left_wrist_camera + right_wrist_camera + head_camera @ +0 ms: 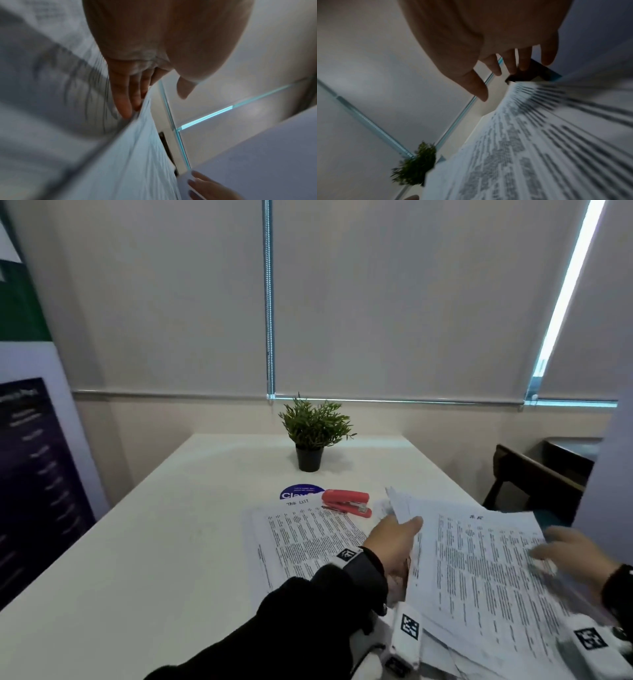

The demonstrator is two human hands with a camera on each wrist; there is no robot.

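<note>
Left hand (pixel 394 544) has the sheaf of printed sheets (pixel 486 577) pinched by its left edge, thumb on top and fingers (pixel 124 102) flat against the underside. That side's lifted off the white table (pixel 171 542) and the pages fan out a bit. Right hand (pixel 572 549) is loose with fingers spread at the sheaf's right edge, but it's too blurry to say if it's actually touching.

The sheaf's over the table's right side, just beside a second pile of printed pages (pixel 308 535) lying flat. A potted plant (pixel 313 436) stands further back. A red stapler (pixel 347 503) sits at the flat pile's far corner, just beside a blue round sticker (pixel 298 492) partly covered by that pile.
</note>
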